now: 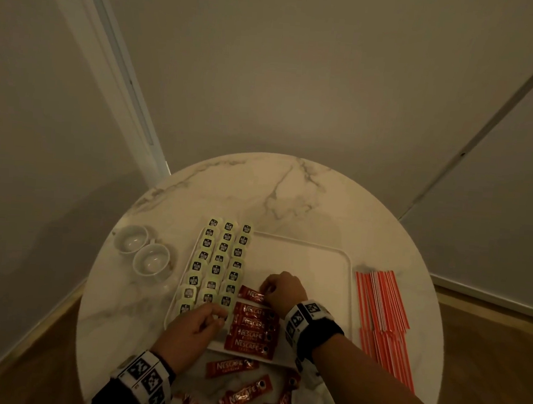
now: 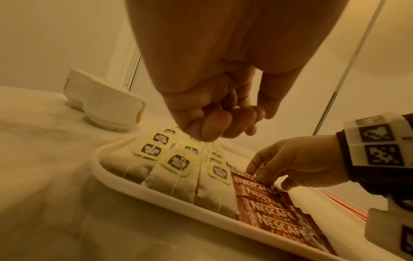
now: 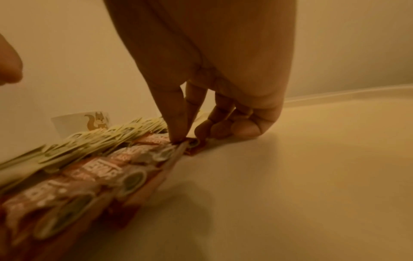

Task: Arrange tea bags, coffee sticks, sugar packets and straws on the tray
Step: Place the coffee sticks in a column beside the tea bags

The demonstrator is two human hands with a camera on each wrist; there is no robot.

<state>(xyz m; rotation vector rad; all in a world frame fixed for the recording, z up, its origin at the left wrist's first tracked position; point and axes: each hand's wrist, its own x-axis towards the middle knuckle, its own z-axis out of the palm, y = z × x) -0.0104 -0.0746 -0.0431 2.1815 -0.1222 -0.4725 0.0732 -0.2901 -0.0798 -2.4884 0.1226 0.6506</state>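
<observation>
A white tray (image 1: 314, 271) lies on the round marble table. Tea bags (image 1: 219, 262) with pale green tags fill its left side in three columns. Beside them runs a column of red coffee sticks (image 1: 253, 328). My right hand (image 1: 266, 292) pinches the right end of the farthest coffee stick (image 1: 250, 293) between thumb and forefinger, low on the tray floor (image 3: 290, 159). My left hand (image 1: 214, 317) hovers over the nearest tea bags (image 2: 178, 169) with fingers curled; nothing shows in it. Red-and-white straws (image 1: 384, 310) lie on the table right of the tray.
Two white cups (image 1: 150, 261) stand on the table left of the tray. Several loose coffee sticks (image 1: 244, 391) lie scattered by the table's near edge. The right half of the tray is bare. Walls close in behind the table.
</observation>
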